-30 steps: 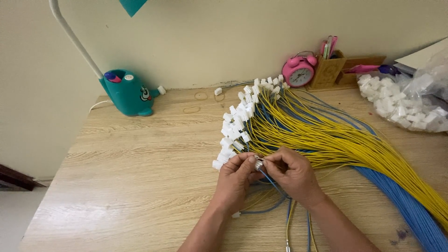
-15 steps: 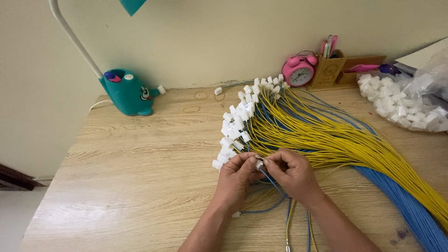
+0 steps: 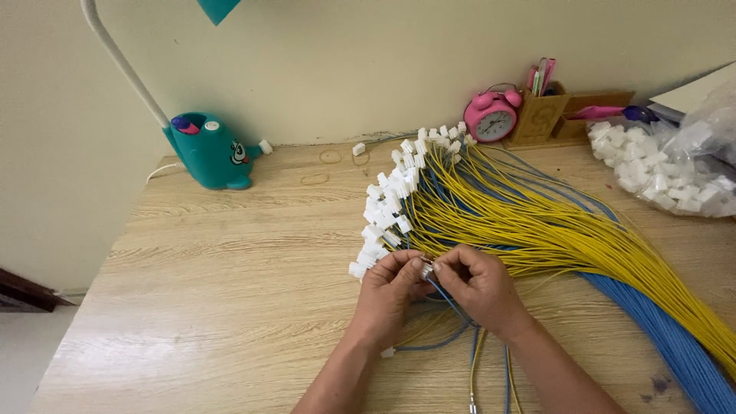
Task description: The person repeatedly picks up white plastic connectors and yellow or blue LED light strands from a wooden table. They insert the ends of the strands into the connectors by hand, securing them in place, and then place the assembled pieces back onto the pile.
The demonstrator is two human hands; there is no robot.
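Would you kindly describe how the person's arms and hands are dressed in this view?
Both forearms are bare, with no sleeve in view. The left hand and right hand wear no gloves, and no watch, bracelet or ring is visible on them.

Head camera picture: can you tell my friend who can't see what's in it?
Two hands, left hand and right hand, pinch a small white connector on thin wires over a wooden desk. Behind them fans a bundle of yellow and blue wires; a pink alarm clock stands further back.

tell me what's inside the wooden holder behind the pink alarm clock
The wooden holder behind the pink alarm clock has a few pink and green pen-like sticks poking out the top. Their lower parts are hidden by its wall.
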